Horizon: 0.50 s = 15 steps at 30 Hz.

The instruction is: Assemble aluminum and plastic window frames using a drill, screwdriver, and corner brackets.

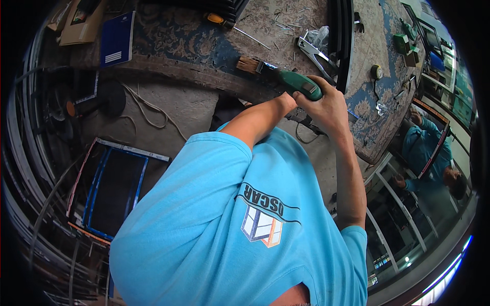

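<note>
My right hand (pixel 329 104) is wrapped round the rear of a green power tool (pixel 301 84), near its grey switch. The tool's body points left over the near edge of the workbench, and its working end is dark and hard to make out. My left forearm reaches toward the tool's underside. Only the heel of my left hand (pixel 289 101) shows; its fingers are hidden behind the tool and my right hand. Just past the tool's front end is a paintbrush (pixel 248 64) with brown bristles. A silver long-handled hand tool (pixel 314 53) lies beyond my right hand.
On the patterned workbench (pixel 204 51) are a yellow-handled screwdriver (pixel 219 20), a blue notebook (pixel 117 38), scattered metal pins, a long black profile (pixel 346 30) and a tape measure (pixel 376 71). A blue-edged frame (pixel 115 188) stands at lower left. A person (pixel 429 143), perhaps a reflection, appears at right.
</note>
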### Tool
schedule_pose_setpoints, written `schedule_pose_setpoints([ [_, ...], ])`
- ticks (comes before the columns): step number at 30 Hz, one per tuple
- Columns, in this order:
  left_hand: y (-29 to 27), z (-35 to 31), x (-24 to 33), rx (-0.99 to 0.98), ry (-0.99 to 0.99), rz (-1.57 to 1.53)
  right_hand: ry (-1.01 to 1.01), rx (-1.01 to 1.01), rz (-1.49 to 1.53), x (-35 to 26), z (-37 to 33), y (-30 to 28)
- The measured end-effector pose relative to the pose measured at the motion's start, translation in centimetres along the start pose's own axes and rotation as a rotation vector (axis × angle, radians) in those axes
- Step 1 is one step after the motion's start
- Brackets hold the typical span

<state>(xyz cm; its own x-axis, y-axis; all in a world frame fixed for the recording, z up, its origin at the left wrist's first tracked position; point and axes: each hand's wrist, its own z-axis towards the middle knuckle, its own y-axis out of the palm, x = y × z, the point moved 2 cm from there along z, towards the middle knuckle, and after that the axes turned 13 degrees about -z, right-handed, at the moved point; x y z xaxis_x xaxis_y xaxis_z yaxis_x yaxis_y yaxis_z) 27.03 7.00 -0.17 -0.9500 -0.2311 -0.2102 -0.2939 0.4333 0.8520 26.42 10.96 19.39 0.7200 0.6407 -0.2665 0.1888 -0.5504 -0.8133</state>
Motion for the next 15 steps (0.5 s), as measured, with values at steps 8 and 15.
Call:
schedule_pose_setpoints([
  [8,-0.3,0.7,0.1,-0.137,-0.037,-0.142,-0.020,0.015,0.007,0.3,0.2,0.5],
  [15,-0.6,1.5,-0.1,-0.261,-0.071,-0.247,-0.020,0.018,0.014,0.2,0.3,0.7],
])
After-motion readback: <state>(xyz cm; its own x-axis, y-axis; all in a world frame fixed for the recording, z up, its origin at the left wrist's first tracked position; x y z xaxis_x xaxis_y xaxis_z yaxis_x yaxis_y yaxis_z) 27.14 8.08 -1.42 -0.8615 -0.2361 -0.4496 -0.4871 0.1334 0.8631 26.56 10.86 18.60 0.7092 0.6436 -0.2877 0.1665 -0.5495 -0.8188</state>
